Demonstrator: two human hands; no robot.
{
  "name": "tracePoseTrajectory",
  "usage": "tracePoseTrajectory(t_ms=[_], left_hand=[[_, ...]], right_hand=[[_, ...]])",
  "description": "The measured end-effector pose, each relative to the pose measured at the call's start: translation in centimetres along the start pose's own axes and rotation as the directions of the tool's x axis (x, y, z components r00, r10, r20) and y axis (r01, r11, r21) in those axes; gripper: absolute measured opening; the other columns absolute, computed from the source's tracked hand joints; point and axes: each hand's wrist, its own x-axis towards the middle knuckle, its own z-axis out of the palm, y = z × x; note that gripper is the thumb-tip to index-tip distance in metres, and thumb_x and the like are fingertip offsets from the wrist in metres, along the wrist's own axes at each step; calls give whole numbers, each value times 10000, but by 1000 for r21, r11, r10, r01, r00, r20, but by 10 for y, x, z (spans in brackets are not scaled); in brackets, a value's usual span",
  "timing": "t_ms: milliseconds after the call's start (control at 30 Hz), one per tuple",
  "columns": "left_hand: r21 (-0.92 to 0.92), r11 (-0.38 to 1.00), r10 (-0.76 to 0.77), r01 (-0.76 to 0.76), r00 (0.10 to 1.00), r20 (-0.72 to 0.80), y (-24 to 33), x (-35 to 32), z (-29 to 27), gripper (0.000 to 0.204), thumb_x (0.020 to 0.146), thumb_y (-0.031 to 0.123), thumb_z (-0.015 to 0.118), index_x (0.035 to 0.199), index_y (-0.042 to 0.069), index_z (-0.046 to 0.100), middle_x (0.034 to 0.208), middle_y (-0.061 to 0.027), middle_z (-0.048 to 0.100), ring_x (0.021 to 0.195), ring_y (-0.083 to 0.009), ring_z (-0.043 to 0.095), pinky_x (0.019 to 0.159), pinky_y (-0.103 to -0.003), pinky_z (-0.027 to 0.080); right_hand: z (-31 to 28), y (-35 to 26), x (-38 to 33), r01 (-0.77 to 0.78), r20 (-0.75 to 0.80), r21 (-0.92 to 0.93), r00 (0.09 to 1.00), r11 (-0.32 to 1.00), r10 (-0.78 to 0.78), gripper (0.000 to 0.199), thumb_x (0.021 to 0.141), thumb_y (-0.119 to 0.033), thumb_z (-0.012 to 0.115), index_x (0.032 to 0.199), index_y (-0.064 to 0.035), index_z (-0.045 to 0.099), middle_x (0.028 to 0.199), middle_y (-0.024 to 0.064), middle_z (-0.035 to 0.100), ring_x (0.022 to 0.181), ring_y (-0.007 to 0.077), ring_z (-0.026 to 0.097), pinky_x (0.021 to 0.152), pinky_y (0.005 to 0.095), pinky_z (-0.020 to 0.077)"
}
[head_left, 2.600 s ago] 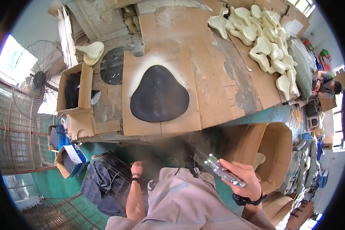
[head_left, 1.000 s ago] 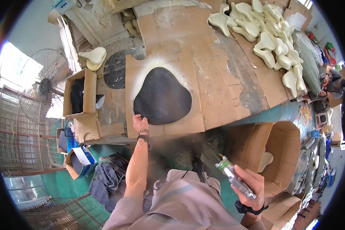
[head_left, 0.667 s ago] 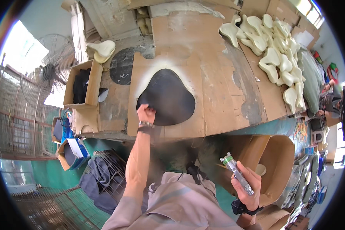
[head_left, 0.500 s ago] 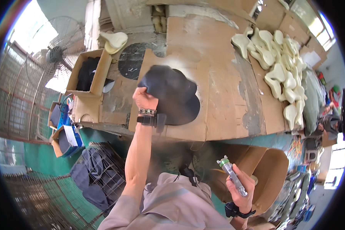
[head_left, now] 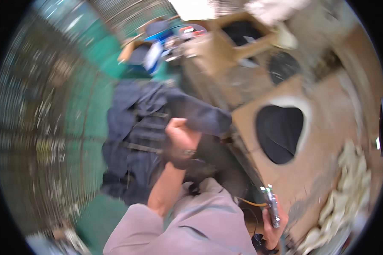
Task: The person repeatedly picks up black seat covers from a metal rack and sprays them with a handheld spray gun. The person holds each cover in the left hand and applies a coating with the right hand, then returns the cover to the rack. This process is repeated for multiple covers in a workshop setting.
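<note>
Although motion blur softens much of the view, the left hand plainly has its fingers closed on the lower edge of a dark sheet, which lies just beyond the knuckles. Its long axis slants from upper left down to the right, one end overlapping the pile of dark pieces in view, the other pointing toward the table's cardboard. Whether the sheet touches the pile or hangs above it, I cannot tell. The left hand is much the nearer to that pile, which spreads just to its left with pale bars showing among it. Well apart, low on the right, the right hand grasps a metal spray gun, its head pointing up and slightly left. Up from that hand, a dark rounded shape rests on the cardboard, crossed by a curved line and touched by neither hand.
</note>
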Motion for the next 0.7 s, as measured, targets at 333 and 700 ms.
tracePoseTrajectory(t_ms=[333, 700], left_hand=[[-77, 842, 473, -534, 799, -373, 158, -110, -183, 510, 689, 147, 563, 1180, 18, 614, 1221, -129, 651, 1150, -349, 591, 1054, -507, 424], [157, 646, 516, -747, 277, -811, 266, -131, -313, 432, 627, 127, 582, 1046, 51, 507, 1159, -92, 544, 1137, -306, 531, 1005, -469, 414]], right_hand=[[75, -70, 42, 115, 485, -183, 874, 976, -12, 487, 865, -46, 663, 1338, 35, 581, 886, 43, 644, 749, 94, 545, 682, 238, 457], [159, -94, 75, 372, 679, -246, 725, 895, -115, 463, 820, -28, 673, 1273, 46, 614, 874, 111, 637, 758, 150, 580, 709, 276, 476]])
